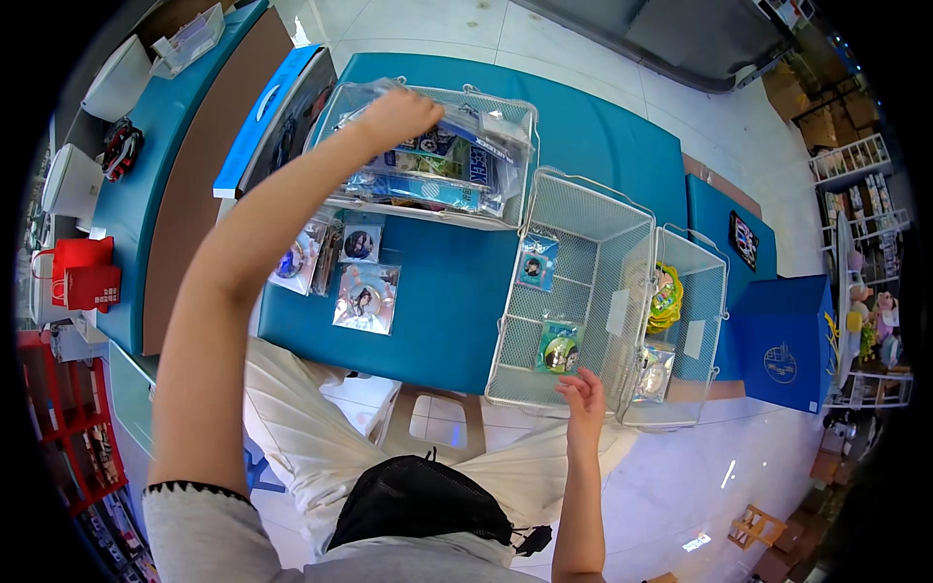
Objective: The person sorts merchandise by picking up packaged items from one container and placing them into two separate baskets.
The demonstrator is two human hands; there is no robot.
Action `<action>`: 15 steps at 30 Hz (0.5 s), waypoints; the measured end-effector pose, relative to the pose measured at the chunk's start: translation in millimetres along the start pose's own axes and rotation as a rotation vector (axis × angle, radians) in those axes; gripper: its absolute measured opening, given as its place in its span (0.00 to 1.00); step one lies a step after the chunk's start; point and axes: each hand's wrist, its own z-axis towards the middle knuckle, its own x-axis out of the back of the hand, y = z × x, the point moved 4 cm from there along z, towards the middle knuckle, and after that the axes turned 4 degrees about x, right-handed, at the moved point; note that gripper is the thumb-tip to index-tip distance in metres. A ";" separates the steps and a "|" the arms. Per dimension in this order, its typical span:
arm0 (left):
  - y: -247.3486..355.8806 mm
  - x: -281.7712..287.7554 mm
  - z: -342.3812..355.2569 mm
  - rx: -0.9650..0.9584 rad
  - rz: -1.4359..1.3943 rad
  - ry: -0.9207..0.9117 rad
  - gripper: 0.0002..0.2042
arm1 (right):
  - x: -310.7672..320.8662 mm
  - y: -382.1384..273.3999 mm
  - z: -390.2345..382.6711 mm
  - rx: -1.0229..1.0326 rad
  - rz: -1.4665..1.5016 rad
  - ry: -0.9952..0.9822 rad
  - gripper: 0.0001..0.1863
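My left hand (400,115) reaches into the far white wire basket (528,155), which is full of packaged goods in clear plastic. Its fingers are closed at the top of the heap, and what they pinch is hidden. My right hand (583,394) is at the near rim of the middle wire basket (637,233), fingers slightly bent and apart, holding nothing. Beside its fingertips a green packaged badge (560,350) lies in that basket. A blue packaged badge (536,264) rests farther back inside. Left of it on the teal table are bagged round badges (364,299) and a small packet (362,241).
A narrower wire basket (695,335) on the right holds yellow-green packets (665,299) and a silver round packet (654,373). A blue box (782,335) stands beyond it. Left of the full basket is a blue-edged box (262,121). A stool (432,423) stands below the table.
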 end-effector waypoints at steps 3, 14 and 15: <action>-20.0 40.0 -22.4 -0.046 -0.047 0.143 0.10 | 1.8 -6.1 -2.4 -0.028 0.020 0.003 0.17; 54.6 187.3 -122.4 -0.136 -0.467 0.676 0.05 | -88.4 -82.4 2.2 0.032 0.455 -0.379 0.22; 67.0 191.7 -126.6 -0.135 -0.525 0.693 0.05 | -97.4 -86.3 -0.8 0.034 0.474 -0.446 0.24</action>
